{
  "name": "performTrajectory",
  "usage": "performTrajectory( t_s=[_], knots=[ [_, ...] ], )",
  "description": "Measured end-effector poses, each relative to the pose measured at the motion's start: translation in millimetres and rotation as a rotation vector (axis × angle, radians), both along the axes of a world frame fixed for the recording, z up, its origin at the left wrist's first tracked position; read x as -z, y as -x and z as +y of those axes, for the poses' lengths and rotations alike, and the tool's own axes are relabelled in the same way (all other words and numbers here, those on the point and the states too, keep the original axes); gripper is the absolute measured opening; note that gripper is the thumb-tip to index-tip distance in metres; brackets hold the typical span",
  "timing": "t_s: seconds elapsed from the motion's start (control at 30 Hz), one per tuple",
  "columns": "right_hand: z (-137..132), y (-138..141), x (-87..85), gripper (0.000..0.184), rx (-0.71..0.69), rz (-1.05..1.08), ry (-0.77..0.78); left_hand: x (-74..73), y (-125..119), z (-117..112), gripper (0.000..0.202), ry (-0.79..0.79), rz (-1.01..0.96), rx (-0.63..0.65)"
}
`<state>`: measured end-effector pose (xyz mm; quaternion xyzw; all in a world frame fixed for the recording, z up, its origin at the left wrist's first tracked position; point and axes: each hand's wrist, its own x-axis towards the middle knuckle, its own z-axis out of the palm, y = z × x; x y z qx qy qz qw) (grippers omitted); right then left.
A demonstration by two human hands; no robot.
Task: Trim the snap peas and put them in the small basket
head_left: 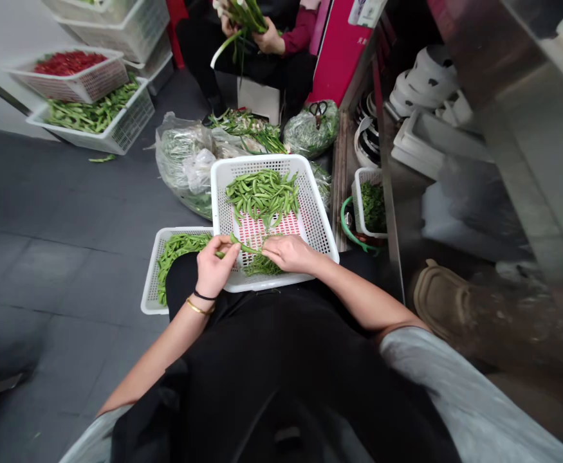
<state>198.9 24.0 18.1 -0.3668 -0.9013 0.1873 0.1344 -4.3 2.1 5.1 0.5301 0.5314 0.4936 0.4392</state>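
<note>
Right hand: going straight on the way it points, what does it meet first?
Probably the green bean held in the left hand, just past the fingertips of the right hand; depth is unclear from above.

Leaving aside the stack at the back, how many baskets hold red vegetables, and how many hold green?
Red, chilli basket: 1
Green, bean baskets, back, centre, left: 3
Green, chopped-greens basket: 1
Total: 5
</note>
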Motion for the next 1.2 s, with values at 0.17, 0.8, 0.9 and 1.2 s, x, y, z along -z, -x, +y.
performTrajectory(
  t_s=[0.17, 0.8, 0.9, 1.2],
  knots=[
    [-3.1, -3.3, -1.7, 0.029, -0.171, 0.037, -0.042, -16.9, 4.8, 2.8, 0.019, -0.230, 0.503, 0.445],
    [6.7, 2.9, 6.1, 0.029, 0.027, 0.399, 0.104, 10.4, -1.6, 31.1, 0.029, 0.453, -0.428, 0.324],
    [15.5, -14.0, 13.9, 0.030, 0.091, 0.312, 0.167, 19.3, 7.7, 40.7, 0.027, 0.440, -0.643, 0.006],
    [96.3, 8.3, 58.5, 0.025, 0.222, -0.246, 0.322, 28.5, 22.4, 55.4, 0.032, 0.545, -0.797, -0.121]
  ],
)
